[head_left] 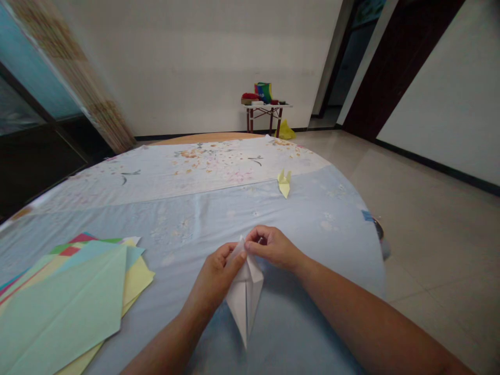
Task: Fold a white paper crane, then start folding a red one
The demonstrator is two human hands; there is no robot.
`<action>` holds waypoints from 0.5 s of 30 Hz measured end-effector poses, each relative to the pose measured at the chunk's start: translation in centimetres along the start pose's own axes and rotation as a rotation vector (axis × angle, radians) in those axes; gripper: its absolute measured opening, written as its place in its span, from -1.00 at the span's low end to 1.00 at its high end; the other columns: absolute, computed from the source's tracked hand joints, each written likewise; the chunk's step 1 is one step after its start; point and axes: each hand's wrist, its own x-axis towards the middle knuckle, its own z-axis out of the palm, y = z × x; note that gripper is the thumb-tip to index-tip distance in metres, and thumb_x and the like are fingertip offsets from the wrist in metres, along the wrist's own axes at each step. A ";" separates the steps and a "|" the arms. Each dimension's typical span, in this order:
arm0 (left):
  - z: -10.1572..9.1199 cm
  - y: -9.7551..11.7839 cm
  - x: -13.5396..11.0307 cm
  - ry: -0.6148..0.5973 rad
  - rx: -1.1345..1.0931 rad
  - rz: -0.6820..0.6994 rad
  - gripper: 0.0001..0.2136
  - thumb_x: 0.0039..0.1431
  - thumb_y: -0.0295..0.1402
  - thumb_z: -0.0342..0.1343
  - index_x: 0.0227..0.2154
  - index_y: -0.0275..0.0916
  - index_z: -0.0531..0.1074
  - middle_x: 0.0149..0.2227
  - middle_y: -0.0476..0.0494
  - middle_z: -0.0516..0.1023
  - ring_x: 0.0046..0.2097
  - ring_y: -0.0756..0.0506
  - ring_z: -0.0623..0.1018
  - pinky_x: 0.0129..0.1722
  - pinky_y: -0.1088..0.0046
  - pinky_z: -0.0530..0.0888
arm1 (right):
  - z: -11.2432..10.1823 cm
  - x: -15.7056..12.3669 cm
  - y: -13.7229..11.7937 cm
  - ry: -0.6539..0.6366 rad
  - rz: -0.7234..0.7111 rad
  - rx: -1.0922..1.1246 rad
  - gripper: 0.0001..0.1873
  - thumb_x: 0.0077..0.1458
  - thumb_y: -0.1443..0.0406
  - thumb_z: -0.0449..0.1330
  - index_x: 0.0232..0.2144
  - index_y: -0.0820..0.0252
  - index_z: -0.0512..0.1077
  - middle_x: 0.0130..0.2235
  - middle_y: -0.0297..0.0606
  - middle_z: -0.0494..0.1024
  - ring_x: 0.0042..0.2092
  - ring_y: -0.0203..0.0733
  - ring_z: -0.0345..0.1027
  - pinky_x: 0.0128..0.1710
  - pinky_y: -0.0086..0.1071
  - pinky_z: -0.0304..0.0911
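Note:
A white folded paper [244,297] hangs between my hands over the near part of the table, its long point toward me and a slit down its middle. My left hand [219,273] grips its upper left side, thumb lying across the front. At the top right edge, my right hand [273,246] pinches the paper between thumb and curled fingers. The far sides of the fingers are hidden. Farther off to the right lies a small yellow folded paper figure [285,185] with two upright tips.
Sheets of coloured paper [78,307] lie in a loose pile at the left, a pale green one on top. Floral and light blue cloths cover the round table [187,213]. By the back wall stands a small side table [265,107] with things on it.

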 end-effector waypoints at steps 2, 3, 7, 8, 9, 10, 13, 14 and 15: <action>0.1 0.1 -0.1 0.010 -0.031 -0.032 -0.66 0.00 -0.17 0.11 -0.20 -0.25 0.41 -0.40 -0.02 0.55 -0.41 -0.05 0.49 -0.41 0.49 0.36 | 0.1 -0.1 -0.1 0.020 -0.007 -0.032 -0.85 -0.10 0.27 0.17 -0.49 0.28 0.38 -0.55 -0.42 0.33 -0.54 -0.45 0.09 -0.55 -0.55 0.04; 0.1 0.2 -0.1 0.019 -0.036 -0.044 -0.67 -0.03 -0.18 0.14 -0.22 -0.26 0.41 -0.42 -0.01 0.54 -0.43 -0.04 0.49 -0.42 0.51 0.36 | 0.1 -0.1 -0.1 0.029 -0.009 -0.048 -0.86 -0.10 0.27 0.17 -0.49 0.28 0.38 -0.55 -0.43 0.33 -0.54 -0.45 0.09 -0.55 -0.56 0.04; 0.3 0.6 -0.2 0.052 -0.038 -0.052 -0.68 -0.10 -0.21 0.19 -0.26 -0.26 0.44 -0.46 0.01 0.54 -0.44 -0.04 0.48 -0.44 0.52 0.35 | 0.3 -0.2 0.0 0.047 0.000 -0.093 -0.89 -0.11 0.30 0.16 -0.51 0.27 0.37 -0.56 -0.43 0.32 -0.54 -0.45 0.09 -0.56 -0.57 0.04; 0.4 0.7 -0.2 0.056 -0.057 -0.055 -0.68 -0.09 -0.20 0.19 -0.25 -0.25 0.45 -0.45 0.00 0.54 -0.43 -0.05 0.49 -0.42 0.51 0.36 | 0.3 -0.1 0.0 0.050 0.004 -0.095 -0.90 -0.11 0.30 0.15 -0.51 0.27 0.37 -0.56 -0.43 0.32 -0.54 -0.45 0.09 -0.56 -0.56 0.04; 0.5 0.8 -0.3 0.058 -0.089 -0.063 -0.67 -0.08 -0.19 0.17 -0.23 -0.25 0.44 -0.44 -0.01 0.55 -0.42 -0.06 0.50 -0.41 0.50 0.36 | 0.3 -0.1 0.1 0.053 0.005 -0.092 -0.90 -0.10 0.31 0.15 -0.51 0.27 0.37 -0.56 -0.43 0.32 -0.54 -0.45 0.10 -0.56 -0.56 0.04; 0.5 0.9 -0.3 0.058 -0.132 -0.077 -0.65 -0.06 -0.18 0.16 -0.21 -0.25 0.44 -0.43 -0.02 0.56 -0.41 -0.06 0.50 -0.41 0.49 0.36 | 0.3 -0.1 0.1 0.056 0.003 -0.086 -0.90 -0.10 0.31 0.14 -0.50 0.27 0.37 -0.56 -0.43 0.33 -0.54 -0.44 0.10 -0.56 -0.56 0.05; 0.7 1.0 -0.4 0.048 -0.290 -0.130 -0.61 -0.03 -0.15 0.12 -0.16 -0.27 0.41 -0.41 -0.06 0.56 -0.42 -0.06 0.50 -0.44 0.50 0.35 | 0.3 -0.1 0.1 0.052 -0.012 -0.059 -0.89 -0.08 0.30 0.13 -0.49 0.27 0.36 -0.54 -0.42 0.34 -0.53 -0.44 0.12 -0.55 -0.56 0.06; 0.7 0.9 -0.4 0.048 -0.341 -0.141 -0.61 -0.01 -0.15 0.11 -0.16 -0.28 0.41 -0.40 -0.07 0.56 -0.42 -0.06 0.49 -0.45 0.50 0.35 | 0.3 -0.1 0.1 0.050 -0.021 -0.052 -0.89 -0.08 0.30 0.13 -0.49 0.28 0.36 -0.54 -0.41 0.34 -0.52 -0.43 0.13 -0.54 -0.55 0.07; 0.7 0.9 -0.3 0.050 -0.391 -0.152 -0.62 0.00 -0.16 0.10 -0.16 -0.29 0.42 -0.39 -0.08 0.56 -0.41 -0.05 0.49 -0.45 0.51 0.35 | 0.4 -0.1 0.1 0.050 -0.032 -0.049 -0.89 -0.07 0.30 0.13 -0.49 0.28 0.36 -0.53 -0.41 0.35 -0.51 -0.43 0.15 -0.52 -0.55 0.09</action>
